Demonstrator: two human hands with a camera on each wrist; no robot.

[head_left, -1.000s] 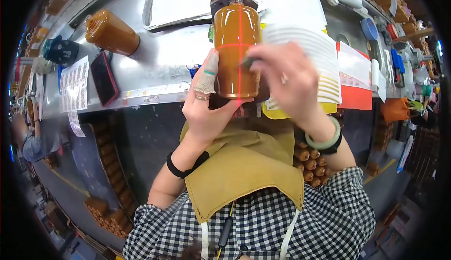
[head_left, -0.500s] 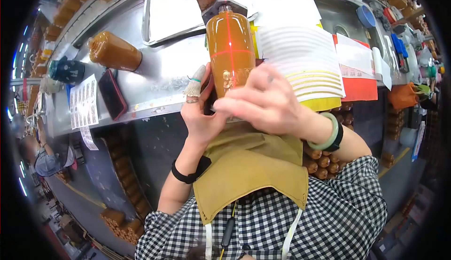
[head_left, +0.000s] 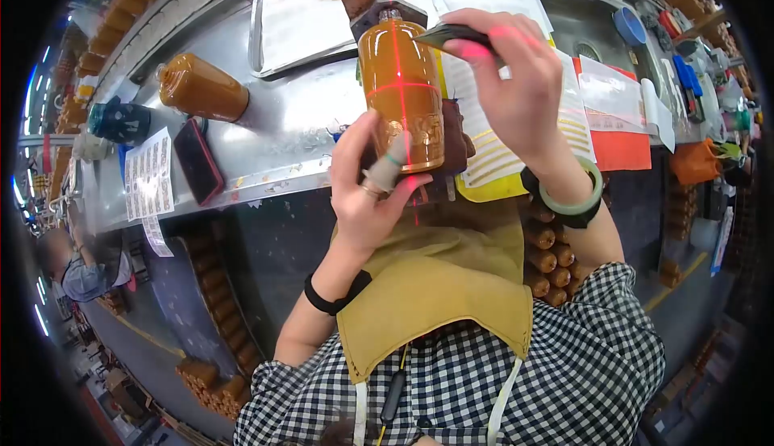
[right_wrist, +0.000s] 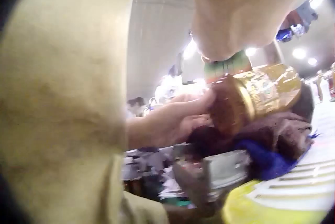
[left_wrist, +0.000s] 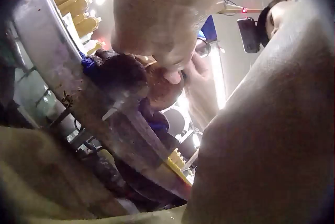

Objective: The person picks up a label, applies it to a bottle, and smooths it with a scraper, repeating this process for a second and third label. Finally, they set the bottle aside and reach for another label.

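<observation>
A glossy amber-brown bottle (head_left: pixel 401 67) lies with its neck toward a dark metal bracket (head_left: pixel 367 12), and a red laser cross falls on it. Raised gold decoration shows near its base, also on the bottle (right_wrist: pixel 272 88) in the right wrist view. My left hand (head_left: pixel 363 208) holds the base end, with one finger in a pale finger cot (head_left: pixel 387 168) against the lower front. My right hand (head_left: pixel 524 91) pinches a thin dark-green flat scraper (head_left: pixel 451 37), its tip by the bottle's right shoulder. A brown cloth (right_wrist: pixel 282 132) lies beneath the bottle.
Sheets of gold-striped decals (head_left: pixel 500 136) lie to the right on a yellow board. Leftward are a second brown bottle (head_left: pixel 201 87), a phone (head_left: pixel 197 162), a printed sheet (head_left: pixel 149 176) and a dark teal jar (head_left: pixel 119 121). A paper-lined tray (head_left: pixel 256 35) stands behind.
My right hand has gone from the bottle's base up to its right shoulder, the scraper now in clear view. My left finger in the cot has come from beside the bottle onto its lower front.
</observation>
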